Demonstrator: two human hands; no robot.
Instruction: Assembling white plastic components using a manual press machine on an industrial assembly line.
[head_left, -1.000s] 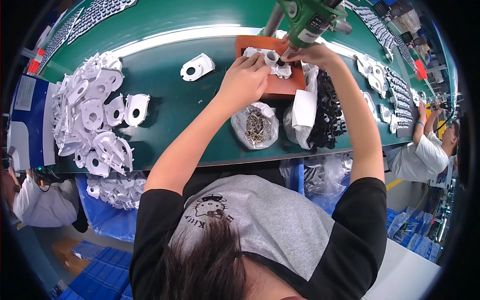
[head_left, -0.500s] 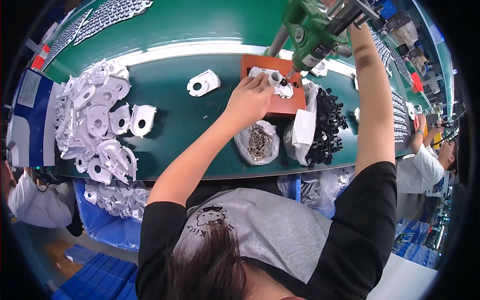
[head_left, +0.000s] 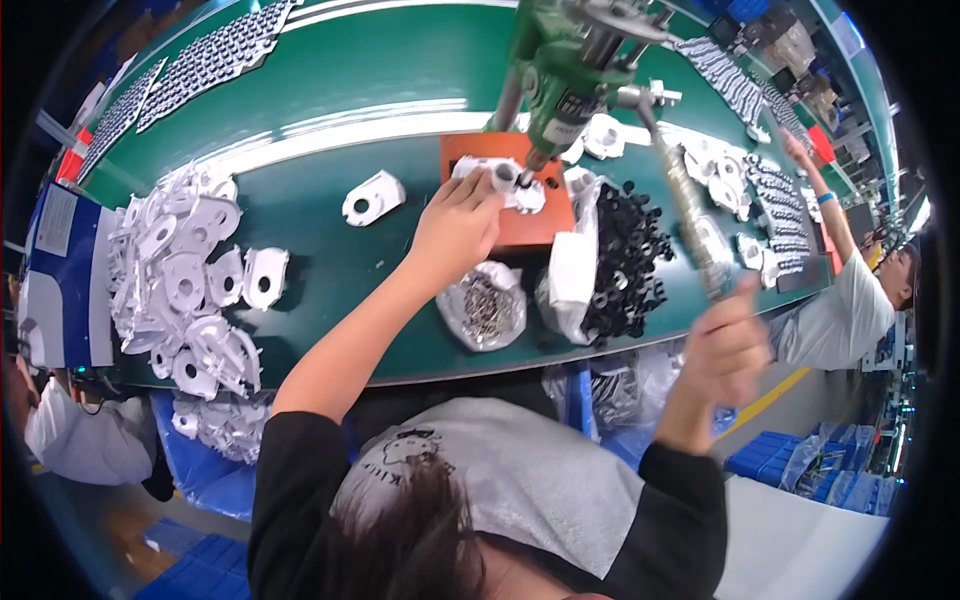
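My left hand [head_left: 458,228] is closed on a white plastic part [head_left: 527,199] with a round collar, holding it against the orange block [head_left: 520,233]. The tip of a green press [head_left: 560,105] comes down beside that collar, at a small black piece [head_left: 524,179]. My right hand [head_left: 728,345], a little blurred, is wrapped round the end of the press's long lever [head_left: 690,215], which slants down toward me. Left of the block lies a single white plastic part [head_left: 374,198]. A clear bag of screws [head_left: 484,308] rests just below my left hand.
White plastic parts [head_left: 185,285] are heaped at the left. Small black parts [head_left: 625,265] lie in a pile right of a white packet [head_left: 571,272]. More white parts [head_left: 722,178] lie beyond the lever. A co-worker [head_left: 845,290] reaches in at the far right.
My right hand has come down and toward me from the top of the press, swinging the lever with it. The left hand stays on the white part; the whole view has shifted slightly.
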